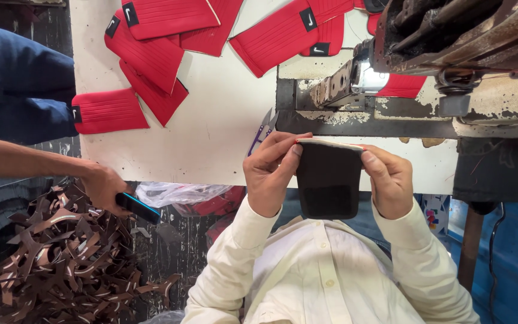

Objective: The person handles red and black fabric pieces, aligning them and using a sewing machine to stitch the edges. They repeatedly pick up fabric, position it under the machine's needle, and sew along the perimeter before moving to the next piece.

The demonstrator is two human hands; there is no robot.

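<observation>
My left hand (269, 174) and my right hand (391, 180) together hold a black rectangular fabric piece (329, 180) upright in front of my chest, at the near edge of the white table (211, 132). Its top edge shows a thin cream and red rim. The fingers and thumb of each hand pinch an upper corner of the piece. Just beyond it stands an old, worn sewing machine (451, 54).
Small purple-handled snips (263, 129) lie on the table by my left hand. Several red ribbed fabric pieces (151, 54) are spread over the far table. At left, another person's hand (100, 186) holds a dark phone (138, 207) above a heap of brown strips (61, 258). A plastic bag (175, 193) hangs below the table edge.
</observation>
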